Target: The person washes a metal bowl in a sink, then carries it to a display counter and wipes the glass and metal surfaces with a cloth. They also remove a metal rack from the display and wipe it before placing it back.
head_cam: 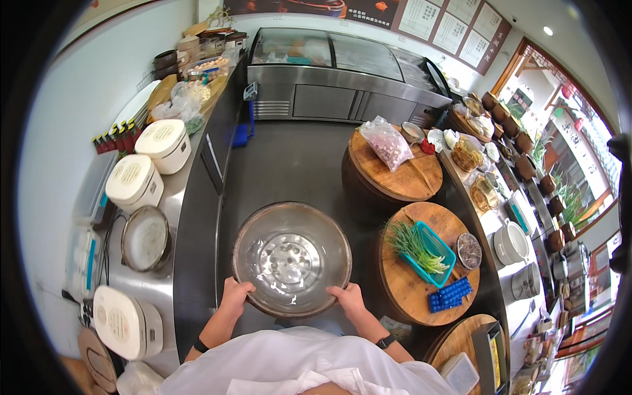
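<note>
A wide metal basin point(316, 227) is held level in front of my body, above the dark floor. Clear liquid, likely water, shines in it, and several small pale pieces show near its bottom, too blurred to name. My left hand point(239, 292) grips the near left rim with the thumb over the edge. On the near right rim, my right hand point(347, 296) holds on in the same way. The fingers of both hands are hidden beneath the rim.
Rice cookers point(131, 182) and a metal pot point(145, 238) line the left counter. At right, round wooden lids point(395, 291) carry a turquoise basket point(445, 269) of green onions point(417, 247) and a filled plastic bag point(387, 143). A glass-topped display fridge point(345, 94) spans the far end.
</note>
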`<state>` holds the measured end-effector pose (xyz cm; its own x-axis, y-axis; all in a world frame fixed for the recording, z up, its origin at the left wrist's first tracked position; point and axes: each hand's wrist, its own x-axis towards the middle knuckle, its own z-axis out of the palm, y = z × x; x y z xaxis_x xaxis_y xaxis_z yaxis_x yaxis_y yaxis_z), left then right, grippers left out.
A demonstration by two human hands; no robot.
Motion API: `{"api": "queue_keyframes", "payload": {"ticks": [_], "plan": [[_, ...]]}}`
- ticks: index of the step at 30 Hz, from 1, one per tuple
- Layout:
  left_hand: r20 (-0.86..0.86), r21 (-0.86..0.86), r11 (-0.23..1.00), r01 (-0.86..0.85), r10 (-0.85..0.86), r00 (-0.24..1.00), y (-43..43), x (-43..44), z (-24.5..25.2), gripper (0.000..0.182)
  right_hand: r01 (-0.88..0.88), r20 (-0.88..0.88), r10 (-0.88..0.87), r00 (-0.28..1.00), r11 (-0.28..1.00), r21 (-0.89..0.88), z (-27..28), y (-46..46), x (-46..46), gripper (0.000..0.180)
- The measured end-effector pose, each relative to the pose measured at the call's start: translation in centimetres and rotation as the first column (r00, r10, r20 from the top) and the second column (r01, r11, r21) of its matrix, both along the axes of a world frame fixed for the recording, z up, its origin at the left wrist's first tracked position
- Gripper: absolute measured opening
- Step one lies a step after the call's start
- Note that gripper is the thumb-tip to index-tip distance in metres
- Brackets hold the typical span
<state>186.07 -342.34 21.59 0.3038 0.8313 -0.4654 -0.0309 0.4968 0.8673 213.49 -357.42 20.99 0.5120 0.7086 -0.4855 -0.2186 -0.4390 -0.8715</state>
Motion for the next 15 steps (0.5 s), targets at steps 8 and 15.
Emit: {"api": "queue_keyframes", "payload": {"ticks": [8, 15], "plan": [[-0.018, 0.008, 0.996, 0.084, -0.084, 0.996, 13.6, 11.9, -0.3, 0.022, 0.112, -0.068, -0.108, 0.992, 0.993, 0.048, -0.6, 11.0, 10.3, 0.024], [0.030, -0.011, 1.000, 0.027, -0.026, 0.999, 21.7, 22.5, 1.3, 0.021, 0.079, 0.006, -0.079, 0.997, 0.995, 0.062, -0.5, 21.2, 22.0, 0.025]]}}
